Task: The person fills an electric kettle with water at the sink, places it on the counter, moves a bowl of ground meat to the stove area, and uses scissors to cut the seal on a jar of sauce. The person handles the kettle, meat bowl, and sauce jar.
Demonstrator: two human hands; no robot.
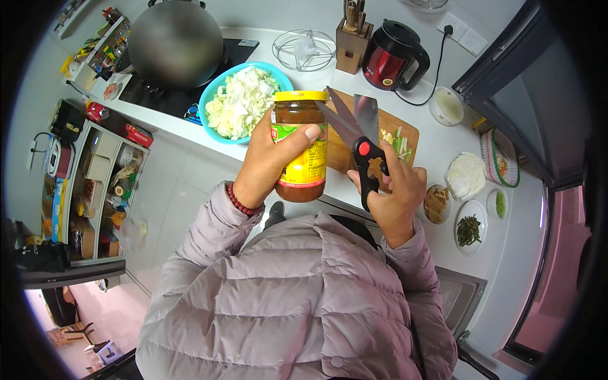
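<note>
My left hand [270, 161] grips a glass jar [301, 156] of brown contents, upright, with a yellow lid and a printed label. In my right hand [396, 194] are kitchen scissors [356, 137] with black handles and a red pivot. Their blades are spread, the tips close to the lid's right side; whether they touch it I cannot tell. Beyond the scissors, a cleaver [365, 114] lies on a wooden cutting board [339, 159] beside cut scallion [403, 145] and chopped garlic. A turquoise basin [205, 102] of chopped cabbage [244, 102] stands left of the jar.
A wok [175, 45] sits on the black cooktop [147, 97] at the back left. Behind the board stand a wire rack [304, 50], a knife block [352, 47] and a red electric kettle [387, 57]. Bowls and a plate of green pieces [469, 230] line the right counter, near the sink [458, 294].
</note>
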